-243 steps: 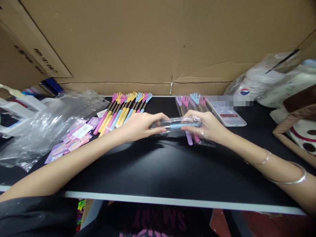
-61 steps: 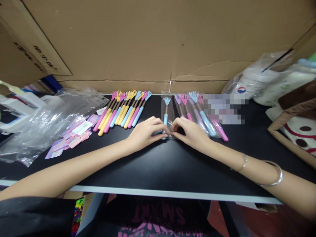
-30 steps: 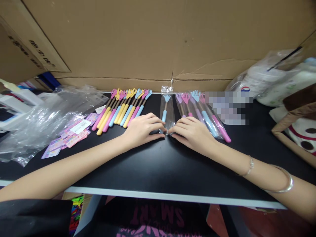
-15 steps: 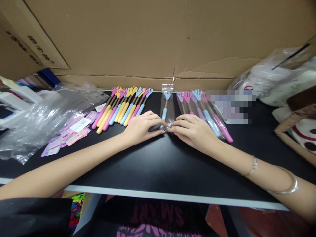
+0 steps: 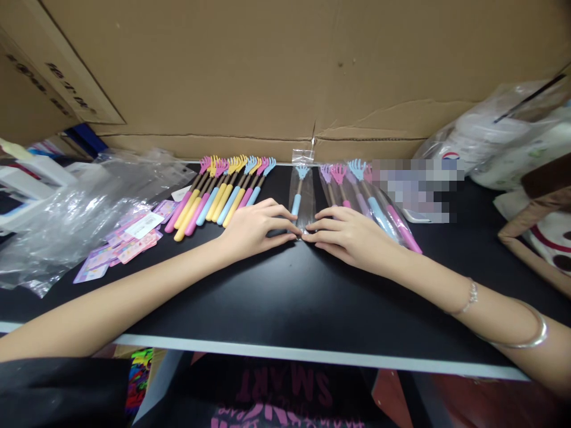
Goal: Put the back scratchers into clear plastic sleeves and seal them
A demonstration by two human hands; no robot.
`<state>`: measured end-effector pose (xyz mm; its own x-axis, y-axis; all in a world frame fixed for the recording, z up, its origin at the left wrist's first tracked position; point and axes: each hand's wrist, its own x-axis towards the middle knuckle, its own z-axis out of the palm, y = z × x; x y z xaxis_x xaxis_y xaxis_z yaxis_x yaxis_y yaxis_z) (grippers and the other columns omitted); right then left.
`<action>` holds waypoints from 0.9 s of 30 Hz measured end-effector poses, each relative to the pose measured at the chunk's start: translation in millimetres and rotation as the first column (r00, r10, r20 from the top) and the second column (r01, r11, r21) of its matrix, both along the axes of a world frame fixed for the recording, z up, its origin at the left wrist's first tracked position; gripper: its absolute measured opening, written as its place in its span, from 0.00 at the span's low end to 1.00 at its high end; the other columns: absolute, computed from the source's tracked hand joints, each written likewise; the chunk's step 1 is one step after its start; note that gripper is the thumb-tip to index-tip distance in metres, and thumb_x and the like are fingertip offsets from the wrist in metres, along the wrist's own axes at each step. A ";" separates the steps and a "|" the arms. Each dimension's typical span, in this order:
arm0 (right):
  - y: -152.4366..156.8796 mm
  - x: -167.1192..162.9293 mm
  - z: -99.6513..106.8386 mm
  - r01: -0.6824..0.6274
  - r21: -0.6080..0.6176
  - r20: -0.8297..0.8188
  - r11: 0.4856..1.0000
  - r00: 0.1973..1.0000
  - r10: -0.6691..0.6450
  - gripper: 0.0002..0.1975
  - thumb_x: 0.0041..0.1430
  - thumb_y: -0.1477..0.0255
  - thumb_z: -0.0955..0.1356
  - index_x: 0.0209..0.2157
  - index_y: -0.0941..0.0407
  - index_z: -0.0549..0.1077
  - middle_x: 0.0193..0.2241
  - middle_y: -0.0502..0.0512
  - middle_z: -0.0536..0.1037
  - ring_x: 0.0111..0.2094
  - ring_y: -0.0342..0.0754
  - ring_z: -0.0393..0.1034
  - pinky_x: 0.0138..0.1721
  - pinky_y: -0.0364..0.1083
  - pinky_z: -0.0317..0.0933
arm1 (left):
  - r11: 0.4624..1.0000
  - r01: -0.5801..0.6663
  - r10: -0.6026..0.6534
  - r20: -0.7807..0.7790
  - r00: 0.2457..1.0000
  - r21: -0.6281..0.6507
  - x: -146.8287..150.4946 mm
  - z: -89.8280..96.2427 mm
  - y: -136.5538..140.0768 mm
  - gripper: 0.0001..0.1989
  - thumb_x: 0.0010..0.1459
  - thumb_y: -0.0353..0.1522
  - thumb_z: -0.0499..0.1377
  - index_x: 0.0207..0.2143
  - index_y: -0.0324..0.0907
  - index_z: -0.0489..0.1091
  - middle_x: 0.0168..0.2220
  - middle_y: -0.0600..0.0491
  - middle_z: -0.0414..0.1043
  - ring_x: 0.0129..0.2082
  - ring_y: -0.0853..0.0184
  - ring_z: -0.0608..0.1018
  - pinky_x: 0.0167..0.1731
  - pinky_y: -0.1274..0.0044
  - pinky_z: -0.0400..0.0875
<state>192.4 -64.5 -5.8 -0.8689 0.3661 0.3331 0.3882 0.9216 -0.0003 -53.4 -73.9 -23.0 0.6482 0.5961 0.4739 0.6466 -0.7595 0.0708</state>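
A light-blue back scratcher lies inside a clear plastic bag in the middle of the black table, claw end pointing away from me. My left hand is at the bag's near left corner, thumb and fingertips closed on its edge. At the near right corner, my right hand pinches the same edge, its fingertips almost meeting the left ones. Left of the bag, several unbagged back scratchers in pink, yellow and blue lie in a row. To the right, several bagged back scratchers lie partly behind my right hand.
Printed cards and a pile of clear plastic bags lie at the left. A cardboard wall closes off the back. At the right are a white container in plastic and a plush-like item. The table's pale front edge runs below my arms.
My fingertips have shifted slightly at the bag's near end, and my right forearm has moved a little to the right. The bagged back scratcher stays in place.
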 end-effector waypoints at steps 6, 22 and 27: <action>0.6 2.0 2.2 -0.013 -0.064 -0.007 0.998 1.000 0.013 0.14 0.67 0.72 0.61 0.46 0.56 0.76 0.43 0.56 0.80 0.46 0.52 0.67 0.46 0.52 0.65 | 0.997 0.042 -0.037 -0.066 0.997 0.064 0.2 3.3 -0.9 0.12 0.65 0.38 0.54 0.43 0.50 0.76 0.44 0.56 0.76 0.47 0.65 0.73 0.40 0.75 0.69; 1.7 2.8 -3.9 -0.002 0.096 -0.033 0.995 0.999 0.005 0.13 0.67 0.75 0.60 0.42 0.57 0.76 0.39 0.54 0.81 0.41 0.48 0.74 0.52 0.53 0.61 | 0.974 0.160 -0.124 -0.213 0.969 0.161 0.3 7.5 -1.9 0.12 0.66 0.33 0.52 0.45 0.42 0.73 0.49 0.55 0.75 0.51 0.62 0.74 0.52 0.69 0.65; 3.1 2.3 -2.2 -0.026 0.059 -0.058 0.998 0.998 0.030 0.12 0.65 0.74 0.62 0.40 0.56 0.77 0.40 0.55 0.81 0.45 0.50 0.71 0.46 0.51 0.65 | 0.980 0.162 -0.136 -0.205 0.969 0.117 1.2 7.1 -1.6 0.11 0.65 0.33 0.52 0.45 0.42 0.72 0.49 0.53 0.75 0.50 0.63 0.73 0.50 0.70 0.66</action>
<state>194.7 -61.4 -8.0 -0.8569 0.3202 0.4039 0.3630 0.9312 0.0320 -52.2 -75.5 -15.8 0.8124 0.4266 0.3976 0.5169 -0.8424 -0.1522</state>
